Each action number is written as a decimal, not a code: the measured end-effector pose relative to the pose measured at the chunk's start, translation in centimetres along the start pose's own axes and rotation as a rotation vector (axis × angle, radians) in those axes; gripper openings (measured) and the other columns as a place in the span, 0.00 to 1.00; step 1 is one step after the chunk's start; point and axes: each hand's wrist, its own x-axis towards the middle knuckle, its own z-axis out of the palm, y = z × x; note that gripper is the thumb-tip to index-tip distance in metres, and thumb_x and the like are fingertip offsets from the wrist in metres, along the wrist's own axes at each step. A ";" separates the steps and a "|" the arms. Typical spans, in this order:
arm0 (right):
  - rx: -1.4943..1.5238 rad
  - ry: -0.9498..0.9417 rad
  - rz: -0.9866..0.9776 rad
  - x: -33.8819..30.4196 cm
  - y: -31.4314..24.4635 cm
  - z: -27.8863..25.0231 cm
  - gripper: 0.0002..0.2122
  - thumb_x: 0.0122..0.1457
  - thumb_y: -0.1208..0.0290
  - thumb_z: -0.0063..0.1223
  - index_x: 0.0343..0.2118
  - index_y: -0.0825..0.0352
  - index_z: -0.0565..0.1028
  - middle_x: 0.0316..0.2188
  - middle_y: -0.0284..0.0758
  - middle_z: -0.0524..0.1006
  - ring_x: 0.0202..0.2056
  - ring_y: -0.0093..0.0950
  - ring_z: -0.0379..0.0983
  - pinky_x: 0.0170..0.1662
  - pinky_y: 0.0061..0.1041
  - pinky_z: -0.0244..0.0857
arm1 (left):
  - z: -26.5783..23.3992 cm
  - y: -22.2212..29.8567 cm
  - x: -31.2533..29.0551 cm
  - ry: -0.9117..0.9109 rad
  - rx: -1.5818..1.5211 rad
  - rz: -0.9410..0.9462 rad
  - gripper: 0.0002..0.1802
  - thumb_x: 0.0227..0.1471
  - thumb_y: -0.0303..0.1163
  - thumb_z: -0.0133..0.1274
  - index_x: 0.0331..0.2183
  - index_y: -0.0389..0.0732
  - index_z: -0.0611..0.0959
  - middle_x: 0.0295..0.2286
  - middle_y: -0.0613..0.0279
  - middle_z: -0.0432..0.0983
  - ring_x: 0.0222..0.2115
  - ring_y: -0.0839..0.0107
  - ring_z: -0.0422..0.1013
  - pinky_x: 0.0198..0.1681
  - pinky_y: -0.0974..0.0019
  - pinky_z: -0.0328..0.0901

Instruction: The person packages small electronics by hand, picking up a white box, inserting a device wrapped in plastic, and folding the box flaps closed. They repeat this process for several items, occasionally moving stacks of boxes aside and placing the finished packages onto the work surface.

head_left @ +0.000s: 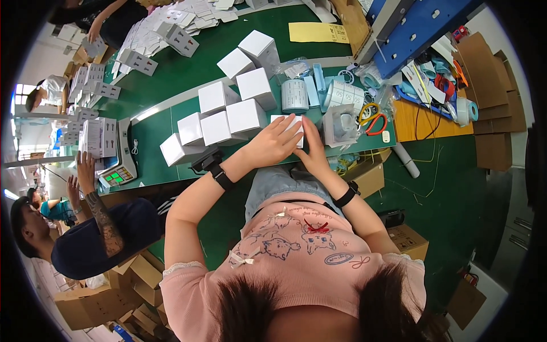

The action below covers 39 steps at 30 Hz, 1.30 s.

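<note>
A small white box (299, 140) sits close to the front edge of the desk (156, 137), right of the middle, with both bare hands on it. The left grip (270, 145) lies across its top, fingers side by side; its thumb is hidden, so I cannot tell whether it is clamped on the box. The right grip (313, 149) is against the box's right side, thumb and fingers spread apart; whether it squeezes the box cannot be told either. Plain white boxes (239, 118) stand clustered to the left, reaching from near the front edge back toward the middle of the desk. Behind the small box is a label roll (294, 96); to its right, a clear plastic container (341, 126), then yellow-handled scissors (368, 113) and red-handled scissors (376, 123) toward the right edge. A scale (121, 162) occupies the front left part, with a co-worker's hand (85, 170) beside it, touching a stack of printed boxes (97, 138).
</note>
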 end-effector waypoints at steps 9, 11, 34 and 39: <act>-0.015 -0.014 -0.008 -0.1 0.1 -0.1 0.38 0.42 0.82 0.53 0.58 0.67 0.51 0.57 0.44 0.53 0.58 0.41 0.50 0.58 0.32 0.48 | 0.7 1.5 0.2 -0.154 0.101 -0.093 0.23 0.37 0.28 0.52 0.39 0.29 0.74 0.46 0.45 0.65 0.51 0.49 0.60 0.51 0.48 0.57; -0.030 0.001 -0.005 0.1 0.5 0.0 0.38 0.41 0.82 0.53 0.59 0.67 0.50 0.57 0.45 0.52 0.58 0.41 0.50 0.58 0.32 0.48 | 0.8 2.0 -0.1 -0.115 0.075 -0.097 0.23 0.38 0.28 0.51 0.40 0.28 0.73 0.47 0.45 0.64 0.51 0.48 0.59 0.51 0.47 0.57; 0.231 -0.284 -0.472 4.4 -16.2 -2.5 0.36 0.47 0.70 0.57 0.59 0.65 0.52 0.51 0.51 0.60 0.52 0.47 0.58 0.50 0.43 0.59 | -20.5 2.5 -8.6 0.534 -0.172 -0.842 0.38 0.27 0.37 0.66 0.46 0.41 0.73 0.43 0.52 0.64 0.44 0.56 0.64 0.46 0.63 0.60; 0.151 0.123 -0.480 3.2 -15.4 -10.2 0.15 0.50 0.78 0.46 0.42 0.73 0.68 0.35 0.46 0.71 0.37 0.44 0.68 0.38 0.36 0.65 | -24.1 -9.0 -13.5 0.705 -0.166 -1.171 0.40 0.31 0.38 0.64 0.49 0.40 0.69 0.42 0.56 0.64 0.45 0.62 0.63 0.47 0.65 0.59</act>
